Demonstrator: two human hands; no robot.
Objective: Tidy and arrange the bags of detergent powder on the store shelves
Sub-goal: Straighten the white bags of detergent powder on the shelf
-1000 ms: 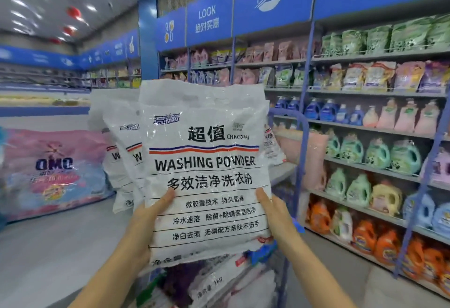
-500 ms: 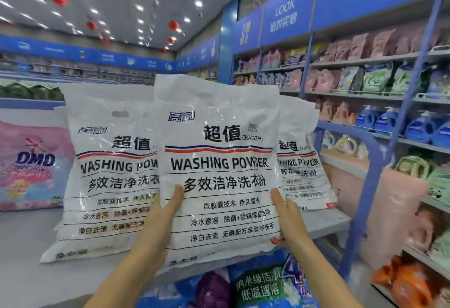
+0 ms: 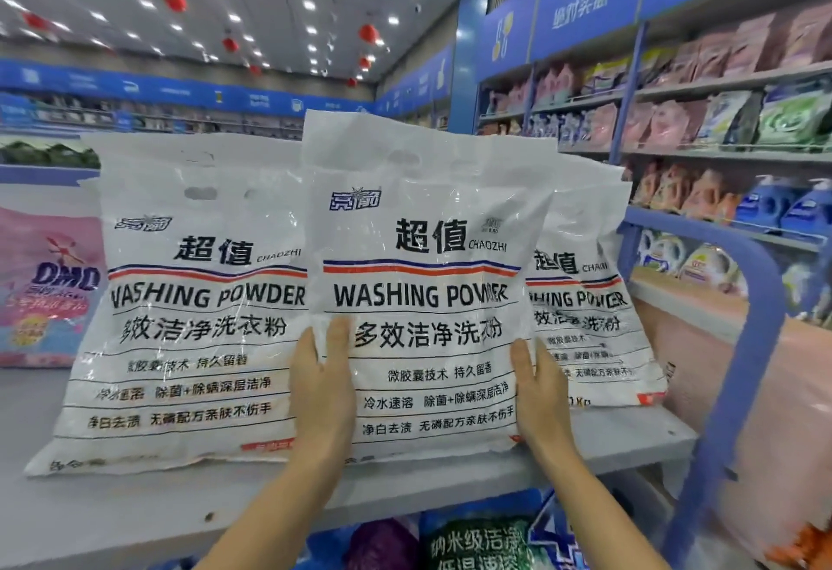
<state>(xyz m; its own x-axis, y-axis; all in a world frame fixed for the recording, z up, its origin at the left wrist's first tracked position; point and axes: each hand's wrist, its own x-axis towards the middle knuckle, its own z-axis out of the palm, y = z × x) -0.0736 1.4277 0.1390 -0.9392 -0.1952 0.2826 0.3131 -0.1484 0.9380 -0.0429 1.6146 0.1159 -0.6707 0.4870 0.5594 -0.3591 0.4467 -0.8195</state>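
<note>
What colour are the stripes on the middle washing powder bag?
Blue above orange-red stripes; head view.

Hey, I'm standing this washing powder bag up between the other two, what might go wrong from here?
1. The middle bag stands upright near the front edge of the shelf, steadied by the left hand and right hand; once released, it may tip forward and fall.
2. It overlaps the right bag, so pushing it back could knock that one askew.
</note>
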